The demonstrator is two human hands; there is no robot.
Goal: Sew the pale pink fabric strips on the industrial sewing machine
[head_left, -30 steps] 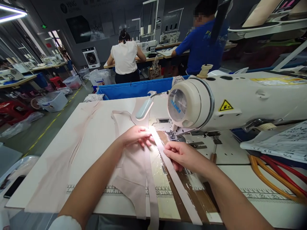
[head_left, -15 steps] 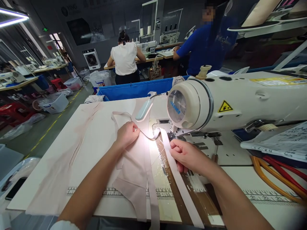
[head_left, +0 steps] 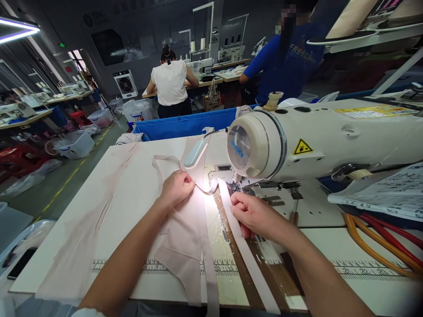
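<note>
A pale pink fabric strip (head_left: 238,240) runs from the table's front edge up toward the sewing machine (head_left: 264,143), then curls over to the left. My right hand (head_left: 245,211) pinches this strip along its right side, just in front of the needle area. My left hand (head_left: 177,187) is closed at the strip's other end, thumb and finger pressed together above a pale pink fabric panel (head_left: 180,251). That panel lies flat below my left wrist, with a second long band along its right edge. The lamp's bright spot falls between both hands.
A sheer pink cloth (head_left: 74,255) lies at the table's left. Orange-handled scissors (head_left: 363,244) and printed papers (head_left: 393,189) are at the right. A small lamp (head_left: 194,152) sits behind my left hand. Two co-workers sit beyond the blue fabric bin (head_left: 185,123).
My left hand has shifted very slightly right, toward the machine. The strip's loop between my hands hangs a little differently. The whole view has drifted slightly.
</note>
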